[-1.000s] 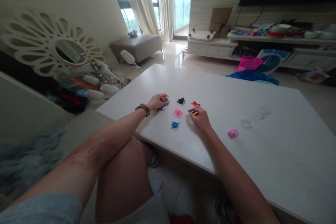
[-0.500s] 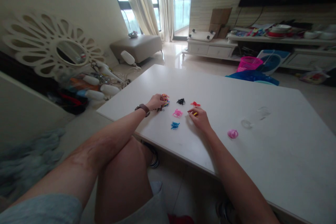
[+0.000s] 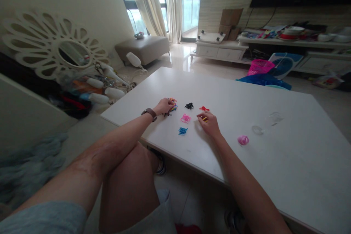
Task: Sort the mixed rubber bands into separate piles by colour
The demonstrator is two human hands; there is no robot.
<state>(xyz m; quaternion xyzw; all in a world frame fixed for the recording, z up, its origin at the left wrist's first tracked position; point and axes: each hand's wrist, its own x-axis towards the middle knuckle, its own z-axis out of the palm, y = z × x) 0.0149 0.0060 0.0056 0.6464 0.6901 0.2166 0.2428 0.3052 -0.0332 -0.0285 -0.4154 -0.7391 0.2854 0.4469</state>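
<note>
My left hand (image 3: 163, 106), with a brown watch on the wrist, reaches into a pile of mixed-colour rubber bands (image 3: 173, 106), its fingers closed together at the pile. Curled low over the tabletop is my right hand (image 3: 210, 123). Some yellow rubber bands (image 3: 205, 119) show at its fingers; whether they are gripped or lie beneath is hidden. Between and beyond the hands lie small heaps of black bands (image 3: 189, 106), red bands (image 3: 204, 108), pink bands (image 3: 185, 118) and blue bands (image 3: 182, 131).
The heaps lie on a white table (image 3: 274, 164). To the right are a pink rounded object (image 3: 243, 140), a clear round piece (image 3: 257, 129) and a clear container (image 3: 275, 118). A pink basket (image 3: 260, 67) stands on the floor beyond the table.
My right hand has shifted very slightly to the right, and the yellow at its fingers looks a little different. My left hand stays at the mixed pile.
</note>
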